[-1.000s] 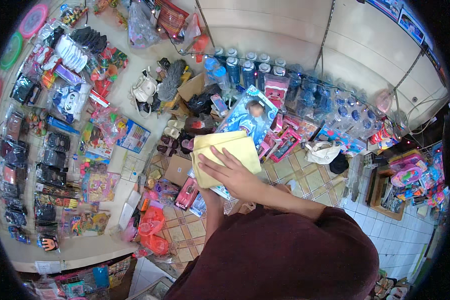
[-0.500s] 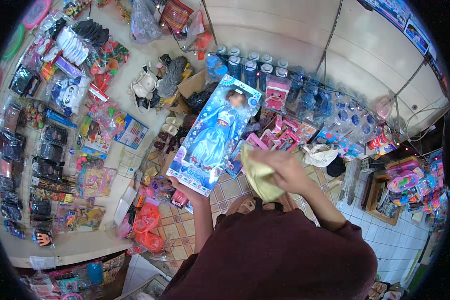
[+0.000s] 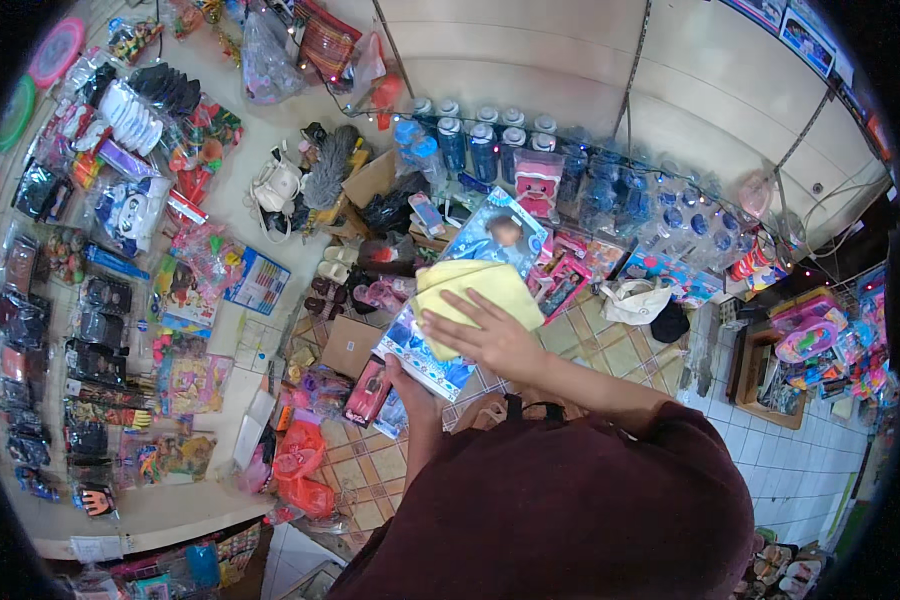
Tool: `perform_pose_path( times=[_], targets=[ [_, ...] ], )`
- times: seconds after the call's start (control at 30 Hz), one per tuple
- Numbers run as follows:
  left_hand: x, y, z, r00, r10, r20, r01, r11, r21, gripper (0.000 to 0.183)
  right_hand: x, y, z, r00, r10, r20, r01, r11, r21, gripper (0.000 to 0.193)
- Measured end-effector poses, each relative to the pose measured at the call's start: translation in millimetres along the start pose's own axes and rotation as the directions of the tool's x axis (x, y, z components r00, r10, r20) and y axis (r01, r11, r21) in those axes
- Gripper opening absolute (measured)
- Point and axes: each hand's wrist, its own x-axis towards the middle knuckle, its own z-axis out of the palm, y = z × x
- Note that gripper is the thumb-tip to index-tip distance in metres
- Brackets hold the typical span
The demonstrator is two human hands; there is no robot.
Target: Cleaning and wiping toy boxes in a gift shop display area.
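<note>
A tall blue doll box (image 3: 478,236) with a clear front leans in front of me, its far end angled to the right. My left hand (image 3: 416,392) grips its near left corner, thumb along the edge. Over the middle of the box lies a folded yellow cloth (image 3: 505,292), covering most of the doll; the doll's head shows above it. My right hand (image 3: 485,332) rests flat on the cloth with fingers spread, pressing it against the box front. Beside my left hand, a narrow pink and red box (image 3: 368,391) lies on the floor.
Blue-capped bottles (image 3: 482,148) stand along the back wall, with a pink pouch (image 3: 537,185) in front. Pink boxes (image 3: 562,287) and a white bag (image 3: 634,304) lie to the right. At left are a cardboard piece (image 3: 349,346), orange plastic bags (image 3: 302,465) and packaged goods on a white surface.
My right hand has brought the cloth from the right of the box onto its front, and its fingers have spread flat. The box has shifted slightly right and now looks more foreshortened.
</note>
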Motion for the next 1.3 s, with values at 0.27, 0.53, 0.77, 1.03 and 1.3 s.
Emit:
perform_pose_path(
  times=[0.27, 0.53, 0.77, 1.03, 1.3],
  targets=[
    [3, 8, -28, 1.0, -0.01, -0.024, 0.009, 0.999, -0.048, 0.076, -57, 138, 33, 0.944, 0.304, -0.126, -0.327, 0.912, -0.25, 0.063],
    [-4, 8, -33, 0.999, 0.028, 0.024, -0.026, 0.996, -0.089, 0.081, -24, 71, -25, 0.824, 0.462, -0.328, -0.502, 0.863, -0.045, 0.062],
    [-2, 6, -4, 0.981, 0.112, -0.157, -0.116, 0.993, -0.02, 0.073, -47, -14, 15, 0.986, -0.061, -0.158, 0.073, 0.995, 0.069, 0.046],
    [-13, 17, -20, 0.988, 0.074, -0.137, -0.091, 0.989, -0.118, 0.077, -84, 117, 55, 0.882, 0.413, -0.227, -0.447, 0.886, -0.123, 0.051],
    [-15, 11, -74, 0.997, 0.006, -0.077, -0.029, 0.954, -0.3, 0.075, -123, 155, 30, 0.317, 0.925, -0.21, -0.795, 0.379, 0.473, 0.043]
  ],
)
